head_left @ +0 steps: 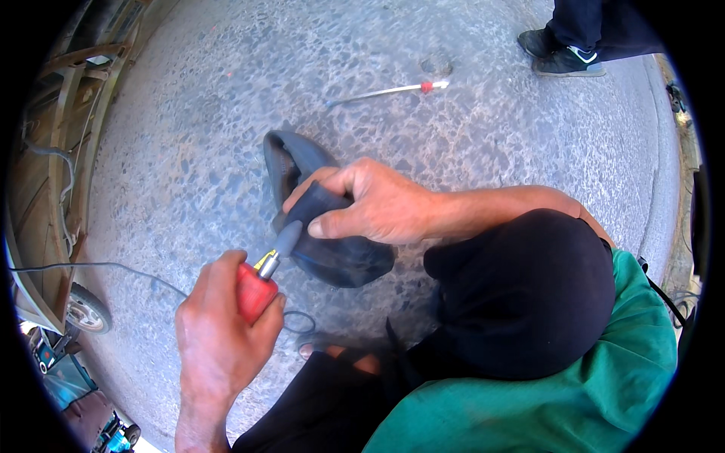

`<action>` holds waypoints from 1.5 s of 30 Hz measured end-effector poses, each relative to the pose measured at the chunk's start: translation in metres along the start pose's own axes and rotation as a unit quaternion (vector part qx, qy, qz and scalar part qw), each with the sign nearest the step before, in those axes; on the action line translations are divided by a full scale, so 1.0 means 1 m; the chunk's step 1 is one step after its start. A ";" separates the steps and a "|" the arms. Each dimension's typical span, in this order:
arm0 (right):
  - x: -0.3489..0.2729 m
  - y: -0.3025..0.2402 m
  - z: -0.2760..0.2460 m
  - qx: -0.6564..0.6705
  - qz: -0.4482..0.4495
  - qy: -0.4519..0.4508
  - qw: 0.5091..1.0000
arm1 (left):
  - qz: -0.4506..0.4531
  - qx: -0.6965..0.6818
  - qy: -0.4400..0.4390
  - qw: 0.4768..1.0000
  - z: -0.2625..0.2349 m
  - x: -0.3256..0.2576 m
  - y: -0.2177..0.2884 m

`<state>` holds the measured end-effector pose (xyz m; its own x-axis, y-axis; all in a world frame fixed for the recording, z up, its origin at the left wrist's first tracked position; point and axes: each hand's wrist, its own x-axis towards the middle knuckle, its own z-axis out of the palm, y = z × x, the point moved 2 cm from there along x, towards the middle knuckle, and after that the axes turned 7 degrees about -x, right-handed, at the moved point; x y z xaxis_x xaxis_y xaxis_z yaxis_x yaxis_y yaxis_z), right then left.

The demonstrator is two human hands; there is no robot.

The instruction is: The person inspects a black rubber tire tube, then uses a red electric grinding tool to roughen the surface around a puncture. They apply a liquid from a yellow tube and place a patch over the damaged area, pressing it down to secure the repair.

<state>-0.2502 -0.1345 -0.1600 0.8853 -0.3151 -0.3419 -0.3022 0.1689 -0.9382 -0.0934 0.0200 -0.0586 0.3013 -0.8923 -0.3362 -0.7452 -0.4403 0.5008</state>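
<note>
My left hand is wrapped round a red die grinder with a metal collar. Its grey cone-shaped tip points up and right, at the edge of a dark rubber inner tube; I cannot tell whether the two touch. My right hand pinches a raised fold of the tube, thumb on the near side and fingers over the far side. The rest of the tube lies in a bent loop on the ground, partly hidden behind that hand.
A thin rod with a red band lies on the rough paving beyond the tube. A dark cord runs in from the left. A wooden frame and a wheel stand at left. Another person's shoes are at far right.
</note>
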 end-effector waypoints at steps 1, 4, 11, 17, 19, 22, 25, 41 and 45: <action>0.001 0.001 0.000 -0.003 -0.002 0.000 1.000 | 0.000 0.000 0.002 1.000 0.000 0.000 0.000; 0.000 -0.002 0.000 -0.008 0.009 -0.002 1.000 | 0.002 -0.001 0.020 1.000 0.000 0.000 -0.002; 0.000 -0.001 0.001 -0.005 0.002 -0.002 1.000 | -0.004 -0.013 0.008 1.000 -0.002 -0.002 0.001; -0.001 -0.001 0.001 0.005 -0.005 0.000 1.000 | 0.001 -0.008 0.014 1.000 0.000 -0.001 -0.002; -0.001 0.000 0.001 0.015 0.001 -0.001 1.000 | -0.004 -0.006 0.014 1.000 0.000 -0.001 -0.002; -0.002 -0.002 0.001 0.006 -0.010 0.000 1.000 | -0.005 -0.012 -0.001 1.000 0.000 -0.002 0.001; -0.002 -0.001 0.001 0.017 0.001 -0.001 1.000 | 0.002 -0.007 0.020 1.000 0.000 -0.001 -0.001; -0.011 -0.003 -0.030 -0.270 -0.196 0.110 0.936 | -0.035 -0.050 0.010 0.998 -0.004 -0.004 -0.006; -0.017 -0.005 -0.042 -0.348 -0.162 0.129 0.914 | -0.027 -0.052 0.005 0.998 -0.003 -0.003 -0.007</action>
<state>-0.2783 -0.1693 -0.1515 0.8823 -0.4688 0.0430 -0.2701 -0.5789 -0.7694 -0.0873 0.0251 -0.0582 0.3458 -0.8679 -0.3565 -0.6620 -0.4950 0.5629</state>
